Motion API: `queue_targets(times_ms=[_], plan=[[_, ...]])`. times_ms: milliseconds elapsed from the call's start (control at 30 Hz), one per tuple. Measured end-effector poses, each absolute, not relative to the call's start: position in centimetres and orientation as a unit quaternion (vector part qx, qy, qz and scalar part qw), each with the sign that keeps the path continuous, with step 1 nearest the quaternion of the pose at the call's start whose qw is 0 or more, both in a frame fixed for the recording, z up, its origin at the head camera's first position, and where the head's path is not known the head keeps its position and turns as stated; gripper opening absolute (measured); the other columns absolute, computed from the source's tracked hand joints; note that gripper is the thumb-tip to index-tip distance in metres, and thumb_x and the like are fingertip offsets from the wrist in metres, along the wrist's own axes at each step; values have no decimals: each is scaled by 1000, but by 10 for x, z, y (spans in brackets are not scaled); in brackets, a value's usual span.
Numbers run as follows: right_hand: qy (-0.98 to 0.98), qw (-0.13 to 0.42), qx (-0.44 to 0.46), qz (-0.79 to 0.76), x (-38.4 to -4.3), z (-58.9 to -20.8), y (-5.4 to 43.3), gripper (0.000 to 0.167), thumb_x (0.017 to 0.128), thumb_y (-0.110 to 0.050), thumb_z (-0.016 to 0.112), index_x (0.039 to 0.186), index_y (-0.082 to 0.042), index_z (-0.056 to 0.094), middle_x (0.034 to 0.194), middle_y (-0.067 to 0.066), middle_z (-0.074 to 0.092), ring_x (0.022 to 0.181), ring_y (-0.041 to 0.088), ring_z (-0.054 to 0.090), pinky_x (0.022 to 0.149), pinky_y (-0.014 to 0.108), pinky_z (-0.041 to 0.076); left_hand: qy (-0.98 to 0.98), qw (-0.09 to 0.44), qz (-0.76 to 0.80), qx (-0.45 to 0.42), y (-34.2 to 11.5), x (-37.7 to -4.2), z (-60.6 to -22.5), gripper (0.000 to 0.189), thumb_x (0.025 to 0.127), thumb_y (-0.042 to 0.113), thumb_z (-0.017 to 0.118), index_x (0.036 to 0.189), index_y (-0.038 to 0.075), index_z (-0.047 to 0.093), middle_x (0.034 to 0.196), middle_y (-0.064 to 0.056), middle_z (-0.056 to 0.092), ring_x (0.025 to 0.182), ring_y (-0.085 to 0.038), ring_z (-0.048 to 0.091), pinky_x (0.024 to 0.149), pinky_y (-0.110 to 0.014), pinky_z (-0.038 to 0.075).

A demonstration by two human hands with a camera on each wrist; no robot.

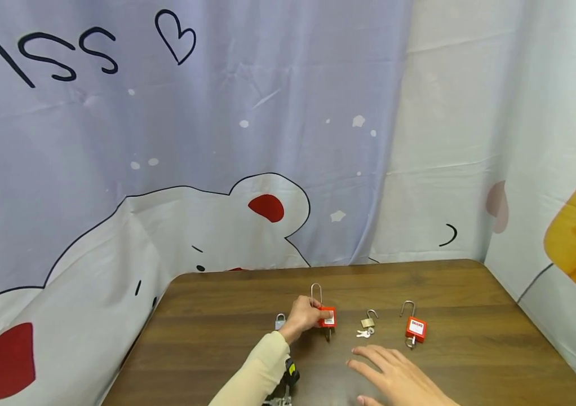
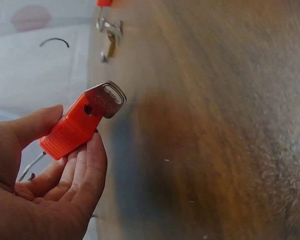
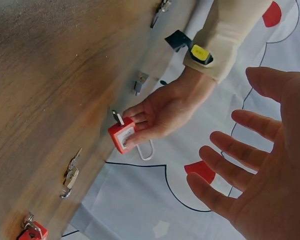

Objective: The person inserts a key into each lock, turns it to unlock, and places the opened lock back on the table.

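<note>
My left hand (image 1: pixel 302 318) grips a red padlock (image 2: pixel 72 131) between thumb and fingers, above the far middle of the wooden table (image 1: pixel 207 321). Its long shackle (image 1: pixel 316 286) stands up open, and a white label (image 3: pixel 124 136) covers the front. A key (image 2: pixel 110 100) sits in the bottom of the lock body. My right hand (image 1: pixel 394 375) hovers over the table's near right, holding nothing, with its fingers spread, as the right wrist view also shows. Beyond it lie a small brass padlock (image 1: pixel 367 323) and a second red padlock (image 1: pixel 416 328), both with open shackles.
Small keys (image 1: pixel 363 334) lie by the brass padlock, and a key ring (image 1: pixel 410 342) hangs from the second red one. A silver padlock (image 1: pixel 280 323) sits left of my left hand. Metal pieces (image 1: pixel 282 399) show partly behind the left sleeve. A printed curtain (image 1: pixel 267 135) hangs behind the table.
</note>
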State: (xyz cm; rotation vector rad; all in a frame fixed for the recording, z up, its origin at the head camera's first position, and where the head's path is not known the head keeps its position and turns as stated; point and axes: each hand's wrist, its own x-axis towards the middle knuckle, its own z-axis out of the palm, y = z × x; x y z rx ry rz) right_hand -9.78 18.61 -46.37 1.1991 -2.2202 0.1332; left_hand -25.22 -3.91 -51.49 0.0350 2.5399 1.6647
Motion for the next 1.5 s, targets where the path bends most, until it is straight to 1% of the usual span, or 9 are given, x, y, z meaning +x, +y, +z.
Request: queue_targets(times_ms=[233,400,600,667,800,933,1167,1367,1500], plan=[[-842,283,456,54,-97,-467,183,48,88,-54,65,126,-25,58,124,-6,59,108,10,59,79,28,53,828,78,555,0,-43,-256,-525,18,80,8,77,87,-2,64,71,-5,65,53,-9,61,57,-31,59],[-834,289,466,60,-97,-469,180,46,89,-52,66,125,-25,58,122,-6,59,107,9,58,78,26,53,831,89,550,-4,-46,-258,-527,18,81,9,79,78,0,64,64,-7,66,48,-11,62,54,-31,59],[-833,283,471,70,-96,-470,180,43,89,-49,67,124,-24,59,120,-7,60,105,9,59,76,25,53,869,61,490,16,-49,-259,-526,25,78,18,82,67,4,65,58,-12,67,47,-13,59,51,-34,58],[-833,279,472,72,-95,-470,180,42,90,-48,66,124,-24,59,119,-7,60,104,10,59,75,26,53,887,41,460,22,-50,-259,-527,28,77,21,83,62,7,64,55,-9,65,44,-11,56,47,-31,55],[-832,276,475,73,-95,-471,179,40,90,-47,66,123,-24,59,119,-8,60,104,10,60,76,26,54,905,13,424,24,-51,-259,-529,37,75,24,84,53,14,56,45,5,54,36,-5,47,40,-23,46],[-831,277,476,74,-95,-470,179,40,90,-47,66,123,-24,59,118,-8,60,103,9,60,76,25,53,916,-4,401,27,-52,-259,-531,45,74,27,85,48,18,50,41,10,45,35,-5,44,41,-22,41],[-833,280,471,69,-96,-465,180,42,89,-47,68,123,-23,59,119,-8,60,104,8,60,79,24,52,931,-41,362,25,-56,-259,-527,46,70,29,87,50,14,48,55,2,47,58,-17,44,52,-29,39],[-841,279,458,75,-96,-456,181,42,88,-45,70,123,-22,61,119,-6,61,102,10,61,76,28,52,935,-41,352,23,-60,-257,-522,41,72,28,86,55,11,52,56,2,48,57,-16,44,50,-28,36],[-845,282,448,80,-98,-446,179,43,84,-43,74,120,-22,63,118,-7,61,103,10,61,76,29,53,933,-24,357,34,-64,-255,-518,33,74,30,85,68,6,63,62,3,51,61,-15,46,52,-27,37]])
